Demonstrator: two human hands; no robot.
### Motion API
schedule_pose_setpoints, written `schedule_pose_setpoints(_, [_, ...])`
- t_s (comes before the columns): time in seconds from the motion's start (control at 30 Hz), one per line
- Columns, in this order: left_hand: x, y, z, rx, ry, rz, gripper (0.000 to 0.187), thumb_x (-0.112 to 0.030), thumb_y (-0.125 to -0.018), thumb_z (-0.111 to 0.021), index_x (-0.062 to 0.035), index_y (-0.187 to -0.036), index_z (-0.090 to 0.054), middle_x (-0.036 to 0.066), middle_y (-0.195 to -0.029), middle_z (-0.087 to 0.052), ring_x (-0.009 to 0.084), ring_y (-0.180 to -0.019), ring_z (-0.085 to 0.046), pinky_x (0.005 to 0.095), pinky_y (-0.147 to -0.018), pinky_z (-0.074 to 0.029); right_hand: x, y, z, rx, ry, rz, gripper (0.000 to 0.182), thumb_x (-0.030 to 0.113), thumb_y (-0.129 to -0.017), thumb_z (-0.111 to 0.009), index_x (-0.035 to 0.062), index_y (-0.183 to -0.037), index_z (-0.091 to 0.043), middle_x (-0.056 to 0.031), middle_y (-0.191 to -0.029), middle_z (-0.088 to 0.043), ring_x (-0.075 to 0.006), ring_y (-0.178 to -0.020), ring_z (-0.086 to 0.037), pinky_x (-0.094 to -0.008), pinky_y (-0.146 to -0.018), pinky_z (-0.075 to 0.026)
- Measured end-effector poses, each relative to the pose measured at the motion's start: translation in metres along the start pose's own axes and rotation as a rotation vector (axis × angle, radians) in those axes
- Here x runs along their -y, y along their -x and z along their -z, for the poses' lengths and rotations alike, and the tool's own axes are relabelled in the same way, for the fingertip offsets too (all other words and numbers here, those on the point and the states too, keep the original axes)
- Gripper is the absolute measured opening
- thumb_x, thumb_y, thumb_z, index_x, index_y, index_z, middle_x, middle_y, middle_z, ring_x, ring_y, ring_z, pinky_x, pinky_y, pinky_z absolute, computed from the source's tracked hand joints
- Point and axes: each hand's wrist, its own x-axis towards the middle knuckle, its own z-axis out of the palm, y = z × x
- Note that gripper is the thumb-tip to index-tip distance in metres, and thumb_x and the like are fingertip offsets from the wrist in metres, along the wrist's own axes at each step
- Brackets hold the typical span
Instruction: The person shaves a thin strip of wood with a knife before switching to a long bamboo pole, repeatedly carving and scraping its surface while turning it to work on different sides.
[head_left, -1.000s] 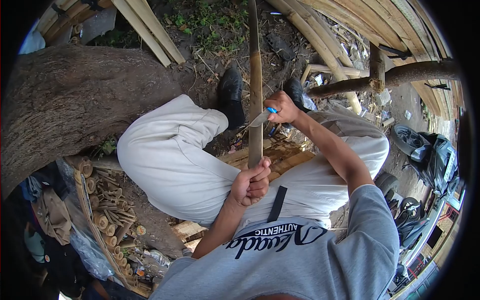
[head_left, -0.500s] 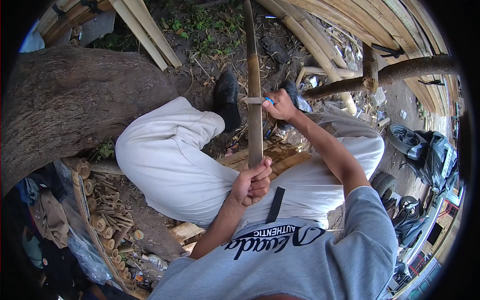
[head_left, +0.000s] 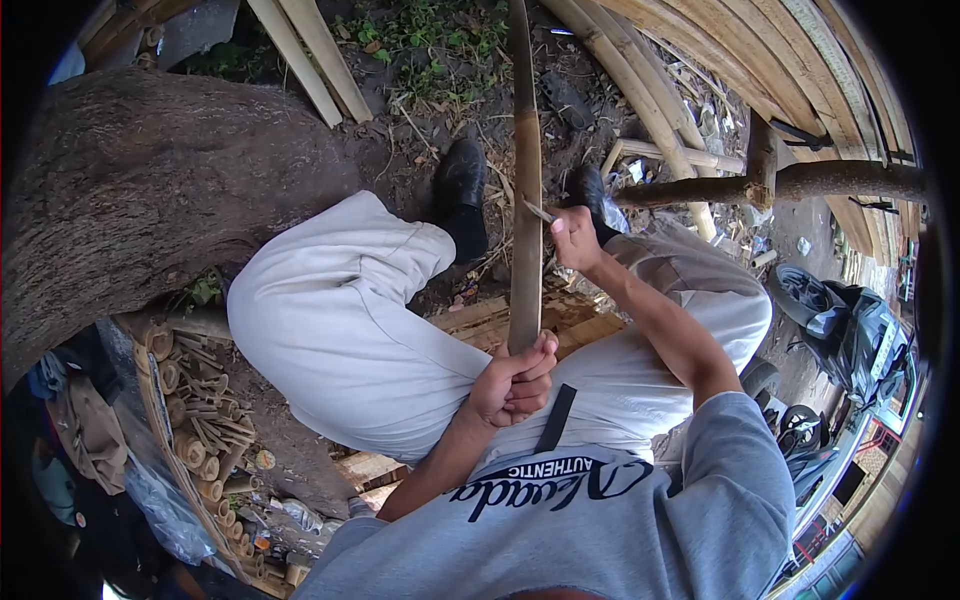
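Bamboo strip (head_left: 527, 260) is extending forward from the lap, its long axis running nearly straight away from the torso and its far end passing beyond the upper edge of the view. The left hand (head_left: 515, 386) is enclosing the near end, fingers clenching around it. The right hand (head_left: 577, 240) is lying just beside the strip's right side, farther from the torso; its fingers are gripping a knife (head_left: 539, 212), the handle largely hiding within them. The blade is pointing leftward across the strip's right edge, at a steep angle to the long axis; whether it is touching the surface cannot be told. Pale trousers (head_left: 330, 320) are flanking the strip on both sides, with the left shoe (head_left: 461, 178) resting on the soil. Farther out, a tree trunk (head_left: 180, 190) is occupying the left and a motorcycle (head_left: 862, 340) is standing at right.
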Motion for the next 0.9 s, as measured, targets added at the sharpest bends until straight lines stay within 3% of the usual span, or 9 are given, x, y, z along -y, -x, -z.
schedule_pose_setpoints(0.13, [0.003, -0.002, 0.001, -0.033, -0.021, 0.009, 0.013, -0.014, -0.106, -0.042, -0.0018, -0.108, -0.048, -0.005, -0.060, -0.026, 0.0021, -0.039, -0.017, 0.0198, -0.030, -0.015, -0.016, -0.014, 0.018, 0.133, 0.113, 0.213, 0.049, 0.037, -0.099, -0.048, 0.0008, -0.066, -0.051, -0.0166, -0.056, -0.050, -0.0422, -0.055, -0.053, -0.0461, -0.053, -0.042])
schedule_pose_setpoints(0.27, [0.006, -0.005, 0.001, -0.023, -0.020, 0.019, 0.014, -0.014, -0.106, -0.043, -0.0015, -0.108, -0.049, -0.005, -0.059, -0.025, 0.0021, -0.039, -0.016, 0.0199, -0.030, -0.015, -0.057, -0.085, 0.023, -0.077, 0.248, -0.492, 0.074, 0.055, -0.102, -0.035, -0.0086, -0.074, -0.061, -0.0295, -0.068, -0.060, -0.0498, -0.073, -0.060, -0.0505, -0.071, -0.047])
schedule_pose_setpoints(0.37, [0.004, -0.005, -0.002, -0.051, -0.101, 0.019, 0.015, -0.018, -0.106, -0.045, -0.0035, -0.107, -0.049, -0.006, -0.060, -0.026, 0.0020, -0.039, -0.016, 0.0194, -0.031, -0.016, -0.104, -0.096, 0.004, 0.060, 0.592, -0.583, 0.088, 0.066, -0.099, -0.027, -0.0117, -0.083, -0.066, -0.0350, -0.080, -0.063, -0.0516, -0.088, -0.062, -0.0509, -0.081, -0.047])
schedule_pose_setpoints(0.43, [0.003, -0.002, -0.001, -0.085, -0.074, 0.000, 0.016, -0.016, -0.107, -0.043, -0.0014, -0.108, -0.048, -0.005, -0.060, -0.026, 0.0022, -0.038, -0.016, 0.0200, -0.030, -0.015, -0.109, -0.105, -0.015, -0.228, 0.323, -0.722, 0.095, 0.070, -0.097, -0.026, -0.0153, -0.089, -0.066, -0.0385, -0.090, -0.064, -0.0507, -0.101, -0.062, -0.0501, -0.088, -0.046])
schedule_pose_setpoints(0.6, [0.002, -0.003, -0.004, -0.040, -0.092, 0.005, 0.018, -0.020, -0.107, -0.044, -0.0022, -0.107, -0.048, -0.006, -0.060, -0.026, 0.0020, -0.039, -0.016, 0.0196, -0.031, -0.015, -0.058, -0.081, -0.021, -0.425, 0.092, -0.814, 0.079, 0.056, -0.104, -0.027, -0.0120, -0.075, -0.055, -0.0249, -0.063, -0.054, -0.0358, -0.060, -0.046, -0.0503, -0.067, -0.042])
schedule_pose_setpoints(0.7, [0.002, -0.002, -0.006, -0.047, -0.105, 0.024, 0.020, -0.023, -0.107, -0.045, -0.0030, -0.105, -0.048, -0.006, -0.060, -0.026, 0.0019, -0.040, -0.017, 0.0193, -0.032, -0.015, -0.049, -0.074, -0.017, -0.394, 0.044, -0.351, 0.065, 0.045, -0.104, -0.043, -0.0080, -0.067, -0.050, -0.0218, -0.056, -0.041, -0.0338, -0.051, -0.038, -0.0485, -0.058, -0.038])
schedule_pose_setpoints(0.73, [0.002, -0.002, -0.006, -0.041, -0.095, 0.020, 0.020, -0.023, -0.107, -0.045, -0.0031, -0.105, -0.048, -0.006, -0.060, -0.026, 0.0020, -0.040, -0.016, 0.0195, -0.032, -0.015, -0.057, -0.082, -0.014, -0.348, 0.147, -0.358, 0.070, 0.049, -0.105, -0.034, -0.0094, -0.070, -0.050, -0.0208, -0.057, -0.046, -0.0270, -0.054, -0.042, -0.0472, -0.061, -0.040])
schedule_pose_setpoints(0.83, [0.003, -0.004, -0.004, -0.058, -0.105, 0.036, 0.021, -0.024, -0.107, -0.045, -0.0033, -0.105, -0.048, -0.006, -0.059, -0.026, 0.0023, -0.040, -0.016, 0.0198, -0.032, -0.015, -0.102, -0.111, 0.000, -0.334, 0.359, -0.318, 0.077, 0.054, -0.104, -0.029, -0.0112, -0.072, -0.054, -0.0249, -0.058, -0.051, -0.0363, -0.056, -0.052, -0.0515, -0.066, -0.041])
schedule_pose_setpoints(0.9, [0.006, -0.006, -0.003, -0.067, -0.079, 0.034, 0.019, -0.021, -0.107, -0.043, -0.0026, -0.107, -0.048, -0.006, -0.059, -0.026, 0.0024, -0.039, -0.016, 0.0200, -0.031, -0.015, -0.123, -0.119, 0.005, -0.373, 0.371, -0.726, 0.072, 0.053, -0.102, -0.035, -0.0069, -0.087, -0.071, -0.0283, -0.069, -0.062, -0.0481, -0.063, -0.058, -0.0582, -0.074, -0.045])
